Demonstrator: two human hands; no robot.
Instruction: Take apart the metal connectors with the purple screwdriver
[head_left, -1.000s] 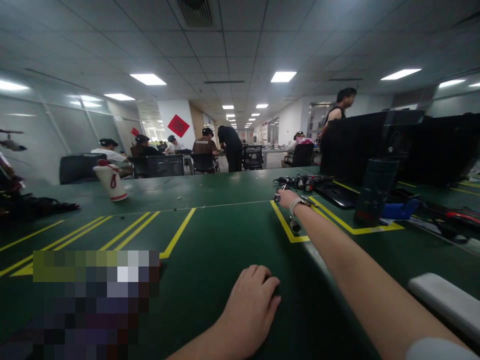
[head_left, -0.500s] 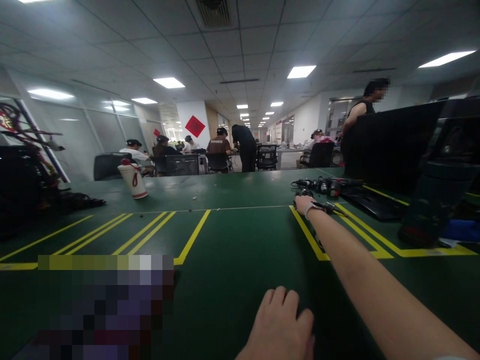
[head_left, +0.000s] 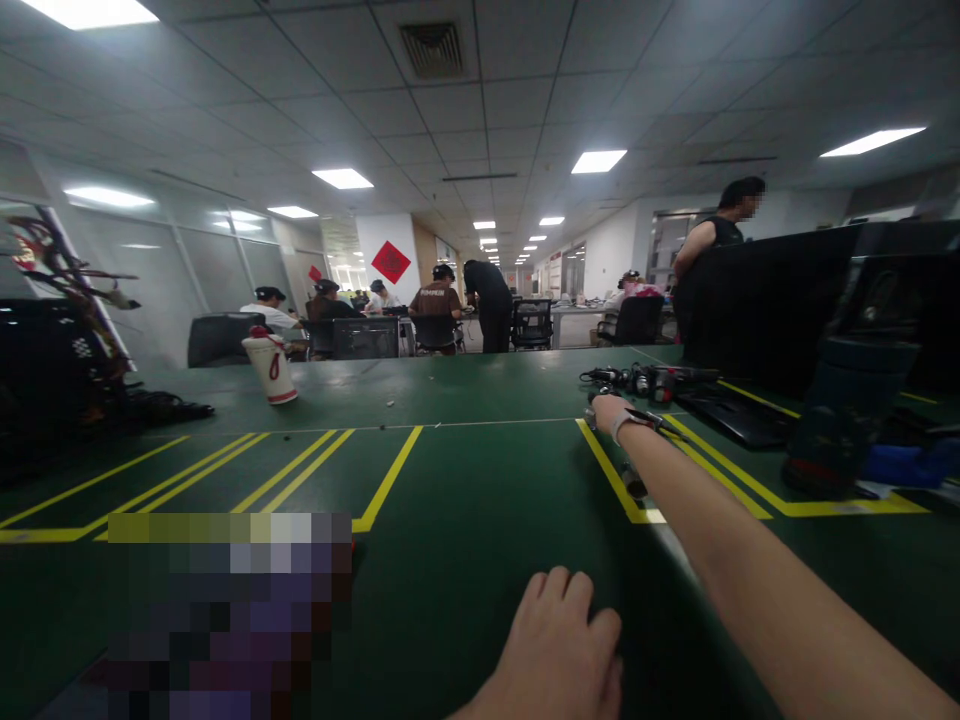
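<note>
Far out over the green desk (head_left: 465, 480), the right grip (head_left: 609, 410) sits at the end of a long, straight arm. There is a pale watch band (head_left: 622, 426) on the wrist. The grip looks small and a bit blurry from here, so I cannot tell if its fingers are shut on something or loose. Just past it, maybe touching it, lies a heap of dark tools (head_left: 643, 378) and wires. A short little tube (head_left: 634, 483) lies by a yellow line (head_left: 611, 475) under the arm, closer to the person than the grip is. To the right of this grip is a flat black pad (head_left: 739, 415), then a tall dark cup (head_left: 847, 410) with a blue thing (head_left: 911, 462) beside it. The left grip (head_left: 562, 650) is close to the person, well apart from the right one. It lies flat on the desk with loose fingers and holds nothing. Far to the left of both grips stands a white cup (head_left: 271, 368) with red on it. Other people sit and stand far behind.
</note>
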